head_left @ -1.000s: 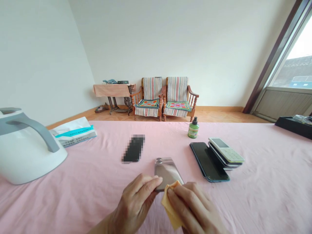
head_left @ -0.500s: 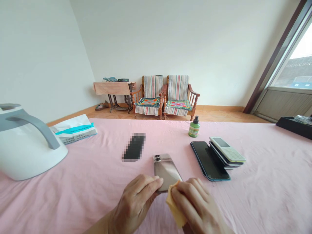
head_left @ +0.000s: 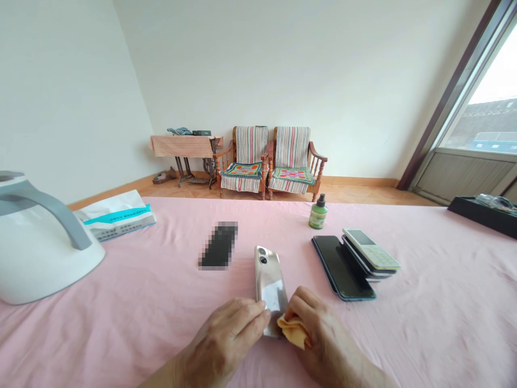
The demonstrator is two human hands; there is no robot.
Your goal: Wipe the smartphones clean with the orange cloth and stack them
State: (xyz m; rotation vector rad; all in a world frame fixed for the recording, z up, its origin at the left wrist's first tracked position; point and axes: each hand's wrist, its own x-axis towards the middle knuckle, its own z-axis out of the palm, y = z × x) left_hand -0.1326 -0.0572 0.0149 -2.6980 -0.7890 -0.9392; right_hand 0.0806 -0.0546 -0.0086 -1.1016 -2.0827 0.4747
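Observation:
A shiny champagne-coloured smartphone (head_left: 271,277) is tilted up off the pink cloth, its back and camera lenses facing me. My left hand (head_left: 232,334) grips its lower left edge, thumb and fingers closed on it. Bunched in the fingers of my right hand (head_left: 317,326) is a small yellow cloth (head_left: 294,330), which touches the phone's lower right edge. The phone's bottom end is partly covered by my hands. Beyond it to the left lies a dark, pixelated phone-shaped object (head_left: 218,245).
Right of my hands lie a dark smartphone (head_left: 343,267) and a stack topped by a white keypad phone (head_left: 371,248). Behind them stands a green spray bottle (head_left: 318,213). A white kettle (head_left: 44,253) and a tissue pack (head_left: 117,215) are left; a black tray (head_left: 482,215) is far right.
The smartphone has turned and tilted more upright in my left hand. My right hand with the yellow cloth has shifted along its right edge, and the cloth is bunched differently. The view has moved slightly.

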